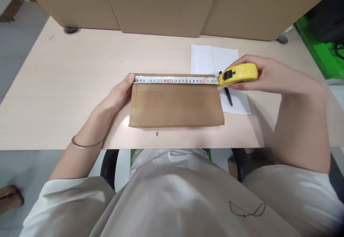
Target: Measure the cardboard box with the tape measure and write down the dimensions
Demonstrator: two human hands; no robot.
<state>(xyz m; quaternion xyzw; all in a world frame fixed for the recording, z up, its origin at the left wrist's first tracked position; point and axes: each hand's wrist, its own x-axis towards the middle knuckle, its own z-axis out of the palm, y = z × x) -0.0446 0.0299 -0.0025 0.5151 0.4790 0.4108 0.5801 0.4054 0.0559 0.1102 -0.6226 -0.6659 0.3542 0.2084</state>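
A brown cardboard box (177,106) lies on the table in front of me. Along its far top edge runs the pulled-out tape blade (185,80), with its printed numbers facing up. My left hand (119,93) is at the box's far left corner, its thumb pressing the blade's end there; its other fingers are mostly hidden behind the box's side. My right hand (264,72) grips the yellow tape measure (243,74) just past the box's right edge. A black pen (228,97) lies on a white paper sheet (212,56), partly under the tape measure.
The light wooden table (67,86) ends just in front of my body. Tall cardboard panels (161,7) stand along its back edge. Round cable holes (71,31) sit near the back corners. A small dark mark (157,133) is near the front edge.
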